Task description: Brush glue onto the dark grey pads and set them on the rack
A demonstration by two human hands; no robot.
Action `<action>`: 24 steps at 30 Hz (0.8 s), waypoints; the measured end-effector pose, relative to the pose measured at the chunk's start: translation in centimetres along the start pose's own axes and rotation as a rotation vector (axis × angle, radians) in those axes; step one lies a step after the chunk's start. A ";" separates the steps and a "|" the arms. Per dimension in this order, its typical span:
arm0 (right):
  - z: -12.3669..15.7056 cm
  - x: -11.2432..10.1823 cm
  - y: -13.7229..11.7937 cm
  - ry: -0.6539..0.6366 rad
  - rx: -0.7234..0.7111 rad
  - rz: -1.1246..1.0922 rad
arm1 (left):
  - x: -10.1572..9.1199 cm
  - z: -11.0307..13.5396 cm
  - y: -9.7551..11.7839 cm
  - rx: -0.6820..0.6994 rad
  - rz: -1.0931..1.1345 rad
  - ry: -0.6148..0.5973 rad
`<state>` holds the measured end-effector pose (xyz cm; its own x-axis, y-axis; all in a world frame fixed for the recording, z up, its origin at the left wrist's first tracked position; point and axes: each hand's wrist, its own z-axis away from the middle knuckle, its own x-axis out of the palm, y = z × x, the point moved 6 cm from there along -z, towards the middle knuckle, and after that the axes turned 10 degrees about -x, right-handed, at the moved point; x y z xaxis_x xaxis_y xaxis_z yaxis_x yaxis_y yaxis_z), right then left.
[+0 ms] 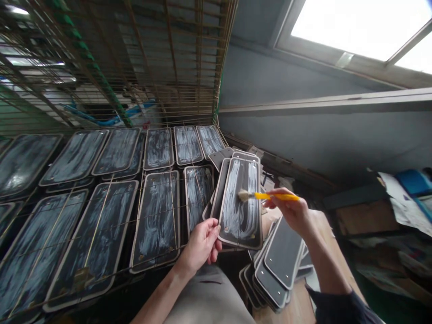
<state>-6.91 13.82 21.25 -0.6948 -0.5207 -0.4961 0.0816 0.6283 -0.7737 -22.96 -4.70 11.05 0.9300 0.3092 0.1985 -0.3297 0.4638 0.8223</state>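
Note:
My left hand (203, 243) pinches the lower left corner of a dark rectangular panel (239, 175) with rounded corners, a pale border and small holes near its corners. White streaks run along its length. Between the fingers of my right hand (292, 207) is a paintbrush (277, 196) with a yellow handle. Its pale bristles touch the middle of the panel's face. More panels lie beneath and behind the held one. Below my right hand, a fanned stack of plain grey panels (283, 256) shows no white streaks.
Rows of white-streaked panels (157, 216) lie left, with thin wires across them. A wire rack (189, 54) rises behind. The grey wall (270, 139) and bright window (347, 27) are on the right. The stack sits on a wooden board (300, 306); papers (405, 202) lie far right.

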 end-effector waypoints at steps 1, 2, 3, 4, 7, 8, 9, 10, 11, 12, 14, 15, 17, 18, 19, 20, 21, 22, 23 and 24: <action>-1.1 -0.5 0.6 0.041 -0.021 0.062 | 0.0 0.0 0.1 -0.004 0.000 0.003; -2.1 -0.9 1.1 0.071 -0.041 0.119 | 0.0 0.0 0.1 -0.007 0.002 0.006; -3.2 -1.1 1.5 0.091 -0.061 0.164 | 0.0 0.0 0.1 -0.011 0.003 0.010; -4.2 -1.2 1.8 0.101 -0.079 0.198 | 0.0 0.1 0.1 -0.015 0.004 0.015; -6.7 -1.0 2.6 0.125 -0.137 0.263 | 0.1 0.1 -0.1 -0.021 0.005 0.030; -7.4 -0.8 2.8 0.118 -0.152 0.288 | 0.1 0.2 -0.1 -0.019 0.005 0.036; -7.8 -0.5 3.0 0.102 -0.165 0.322 | 0.1 0.2 -0.2 -0.016 0.006 0.043; -8.1 -0.2 3.0 0.081 -0.182 0.366 | 0.1 0.2 -0.2 -0.014 0.008 0.049; -8.1 0.1 2.9 0.052 -0.203 0.414 | 0.1 0.2 -0.3 -0.013 0.010 0.054; -7.8 0.5 2.6 0.015 -0.226 0.453 | 0.1 0.3 -0.3 -0.014 0.012 0.059; -6.6 1.2 1.7 -0.069 -0.258 0.485 | 0.1 0.3 -0.4 -0.018 0.018 0.067; -5.6 1.5 1.0 -0.119 -0.262 0.481 | 0.1 0.3 -0.4 -0.019 0.022 0.070; -3.4 1.9 -0.6 -0.222 -0.248 0.441 | 0.1 0.4 -0.4 -0.016 0.034 0.069; -2.1 2.0 -1.6 -0.268 -0.237 0.418 | 0.2 0.4 -0.4 -0.015 0.041 0.064; -0.9 1.9 -2.6 -0.307 -0.227 0.391 | 0.3 0.4 -0.4 -0.014 0.047 0.059; 0.2 1.8 -3.6 -0.342 -0.210 0.362 | 0.3 0.5 -0.4 -0.012 0.054 0.054; 1.3 1.7 -4.5 -0.375 -0.188 0.326 | 0.4 0.5 -0.4 -0.012 0.061 0.053; 2.3 1.6 -5.3 -0.405 -0.161 0.285 | 0.4 0.6 -0.4 -0.010 0.069 0.055; 3.3 1.4 -5.9 -0.434 -0.131 0.242 | 0.5 0.7 -0.4 -0.005 0.077 0.059; 4.1 1.2 -6.4 -0.456 -0.102 0.199 | 0.5 0.8 -0.3 -0.001 0.083 0.064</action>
<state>-5.38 6.82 23.98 -0.2888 -0.5705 -0.7689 0.0946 0.7821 -0.6159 -22.24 -5.31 11.29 0.8873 0.3989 0.2315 -0.4054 0.4352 0.8039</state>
